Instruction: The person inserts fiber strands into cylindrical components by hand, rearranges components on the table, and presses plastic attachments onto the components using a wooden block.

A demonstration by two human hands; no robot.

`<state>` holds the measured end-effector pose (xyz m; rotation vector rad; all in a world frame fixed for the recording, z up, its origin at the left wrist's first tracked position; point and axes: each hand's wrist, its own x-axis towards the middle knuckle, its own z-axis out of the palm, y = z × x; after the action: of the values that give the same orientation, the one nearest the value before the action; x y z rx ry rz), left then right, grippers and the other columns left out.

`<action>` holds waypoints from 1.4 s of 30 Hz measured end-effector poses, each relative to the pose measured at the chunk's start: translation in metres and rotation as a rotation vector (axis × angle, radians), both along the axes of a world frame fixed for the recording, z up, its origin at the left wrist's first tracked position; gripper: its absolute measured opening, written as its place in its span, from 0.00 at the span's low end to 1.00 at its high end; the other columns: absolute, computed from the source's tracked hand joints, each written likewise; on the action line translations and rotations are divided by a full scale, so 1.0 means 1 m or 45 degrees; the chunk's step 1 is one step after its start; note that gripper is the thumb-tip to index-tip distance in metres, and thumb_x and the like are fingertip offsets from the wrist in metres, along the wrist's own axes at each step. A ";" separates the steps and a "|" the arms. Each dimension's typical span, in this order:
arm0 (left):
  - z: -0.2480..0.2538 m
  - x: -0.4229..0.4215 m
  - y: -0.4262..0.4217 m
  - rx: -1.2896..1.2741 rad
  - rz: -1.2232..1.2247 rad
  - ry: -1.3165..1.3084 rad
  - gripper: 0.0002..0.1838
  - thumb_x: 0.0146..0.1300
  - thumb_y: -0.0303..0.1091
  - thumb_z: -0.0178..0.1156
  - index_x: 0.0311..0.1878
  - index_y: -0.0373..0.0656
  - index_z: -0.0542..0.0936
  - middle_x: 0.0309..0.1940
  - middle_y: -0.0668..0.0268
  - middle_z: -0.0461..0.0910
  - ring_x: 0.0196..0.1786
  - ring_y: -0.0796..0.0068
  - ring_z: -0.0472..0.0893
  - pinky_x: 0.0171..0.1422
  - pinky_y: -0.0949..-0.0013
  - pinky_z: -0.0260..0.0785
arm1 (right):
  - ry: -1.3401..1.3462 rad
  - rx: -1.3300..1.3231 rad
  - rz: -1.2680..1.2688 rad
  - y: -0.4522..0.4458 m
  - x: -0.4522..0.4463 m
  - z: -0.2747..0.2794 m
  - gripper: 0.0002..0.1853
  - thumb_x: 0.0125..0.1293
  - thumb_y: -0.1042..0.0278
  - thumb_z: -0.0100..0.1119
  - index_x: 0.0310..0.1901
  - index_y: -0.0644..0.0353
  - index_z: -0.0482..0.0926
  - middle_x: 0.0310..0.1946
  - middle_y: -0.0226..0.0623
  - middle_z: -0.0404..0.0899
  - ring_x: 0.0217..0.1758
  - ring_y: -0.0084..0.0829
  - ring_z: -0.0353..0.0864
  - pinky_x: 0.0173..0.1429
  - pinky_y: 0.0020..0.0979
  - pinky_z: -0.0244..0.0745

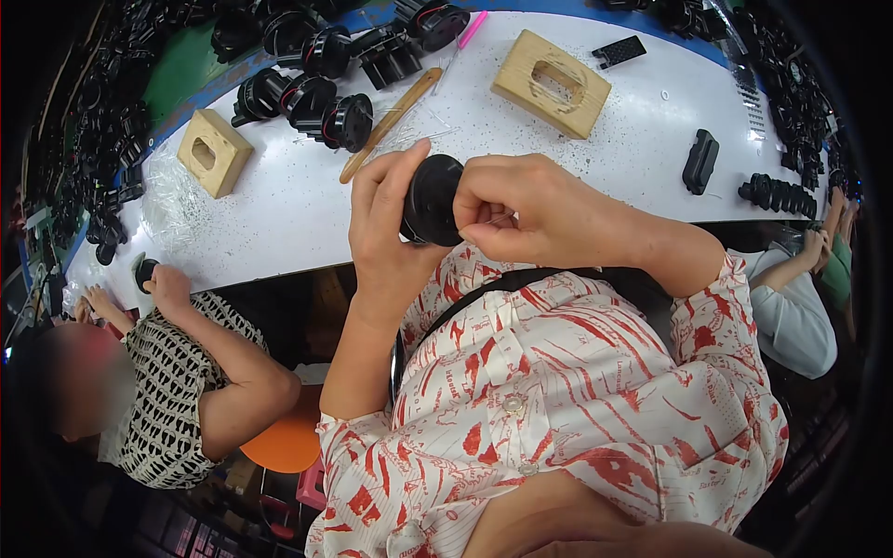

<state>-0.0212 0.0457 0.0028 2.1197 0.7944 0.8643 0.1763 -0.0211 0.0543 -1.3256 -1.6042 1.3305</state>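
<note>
My left hand [383, 209] is closed around a round black plastic part [433, 200], holding it above the near edge of the table in front of my chest. The part's dark, smooth face is partly covered by my fingers. At its right rim, my right hand [521, 206] is closed with thumb and fingers pinched together. Whatever sits between those fingertips is too small or hidden to name. Just beyond my left hand lies a flat wooden stick [391, 126], with thin clear strands beside it.
Wooden blocks with oval holes stand at the back [507, 79] and left [233, 153]. Black round assemblies [349, 121] crowd the far left. A pink pen-like item [473, 30], a black grid piece [621, 52] and a black block [700, 162] lie around. A co-worker [200, 391] sits at left, others at right.
</note>
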 end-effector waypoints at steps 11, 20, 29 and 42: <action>-0.001 0.003 -0.012 -0.007 0.078 -0.007 0.46 0.41 0.24 0.82 0.69 0.41 0.75 0.59 0.56 0.78 0.60 0.56 0.81 0.65 0.60 0.74 | -0.092 0.082 -0.001 -0.005 -0.001 -0.005 0.05 0.64 0.77 0.64 0.38 0.67 0.77 0.33 0.39 0.77 0.32 0.33 0.81 0.37 0.32 0.76; 0.006 0.001 -0.015 -0.239 0.030 0.135 0.50 0.36 0.25 0.83 0.70 0.43 0.76 0.53 0.57 0.77 0.55 0.57 0.81 0.58 0.60 0.76 | -0.290 0.464 -0.006 -0.012 0.006 -0.013 0.06 0.62 0.77 0.66 0.38 0.64 0.78 0.33 0.42 0.78 0.37 0.45 0.82 0.39 0.40 0.76; 0.007 0.007 -0.023 -0.138 0.043 0.156 0.51 0.36 0.23 0.82 0.71 0.44 0.75 0.51 0.56 0.77 0.53 0.56 0.82 0.54 0.59 0.78 | -0.192 0.266 0.072 -0.014 0.008 -0.021 0.06 0.62 0.79 0.65 0.38 0.64 0.79 0.34 0.40 0.77 0.33 0.39 0.81 0.37 0.36 0.75; 0.018 0.005 -0.018 -0.273 -0.067 0.284 0.50 0.40 0.27 0.83 0.72 0.42 0.73 0.50 0.56 0.78 0.51 0.60 0.83 0.54 0.60 0.78 | -0.002 0.140 0.028 -0.016 0.022 -0.026 0.05 0.68 0.74 0.64 0.40 0.65 0.80 0.35 0.37 0.78 0.34 0.32 0.81 0.40 0.33 0.78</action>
<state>-0.0163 0.0277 0.0206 2.0564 0.8973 0.4961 0.1982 -0.0367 0.0282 -1.2466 -1.6729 1.2360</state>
